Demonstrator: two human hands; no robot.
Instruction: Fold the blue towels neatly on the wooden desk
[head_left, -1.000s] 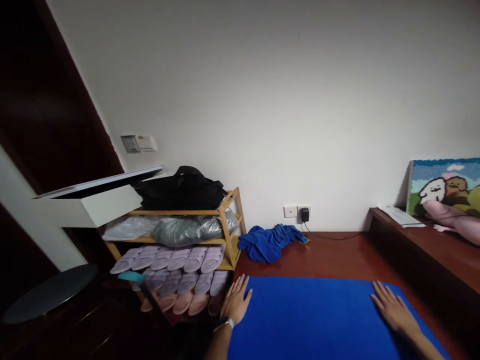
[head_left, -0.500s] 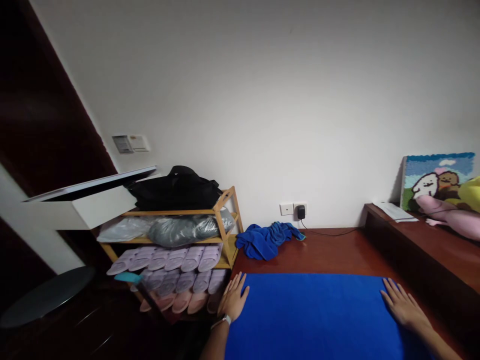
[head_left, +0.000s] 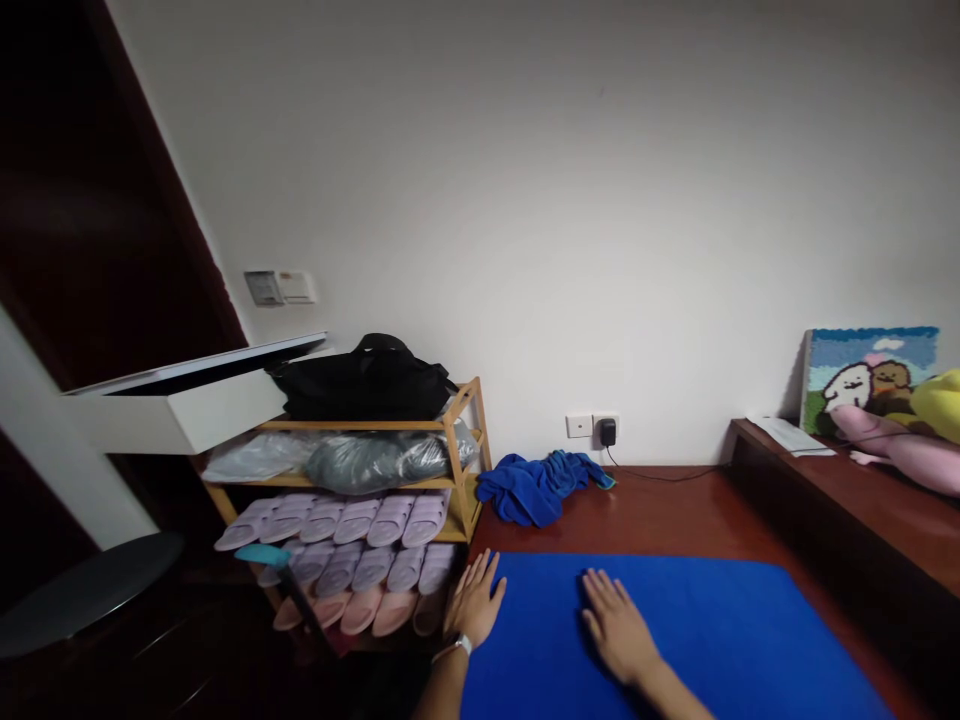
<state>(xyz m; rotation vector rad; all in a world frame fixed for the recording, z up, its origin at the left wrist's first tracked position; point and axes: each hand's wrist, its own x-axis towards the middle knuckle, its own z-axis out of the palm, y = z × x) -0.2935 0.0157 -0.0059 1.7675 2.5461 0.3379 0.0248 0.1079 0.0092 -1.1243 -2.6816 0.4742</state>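
A large blue cloth (head_left: 697, 630) lies spread flat on the dark red-brown wooden surface (head_left: 675, 515). My left hand (head_left: 472, 600) lies flat with fingers stretched out on the cloth's left edge; a watch is on its wrist. My right hand (head_left: 615, 625) lies flat, palm down, fingers apart, on the cloth a little right of the left hand. Neither hand holds anything.
A crumpled blue towel (head_left: 540, 485) lies by the wall near a socket with a black charger (head_left: 607, 432). A wooden rack (head_left: 465, 450) at left holds several slippers (head_left: 352, 545), bagged items and a black bag (head_left: 367, 380). A raised ledge (head_left: 847, 490) at right carries a picture (head_left: 862, 375) and soft toys.
My right hand has slid left across the cloth from its right edge to near the left hand. The left hand has stayed in place.
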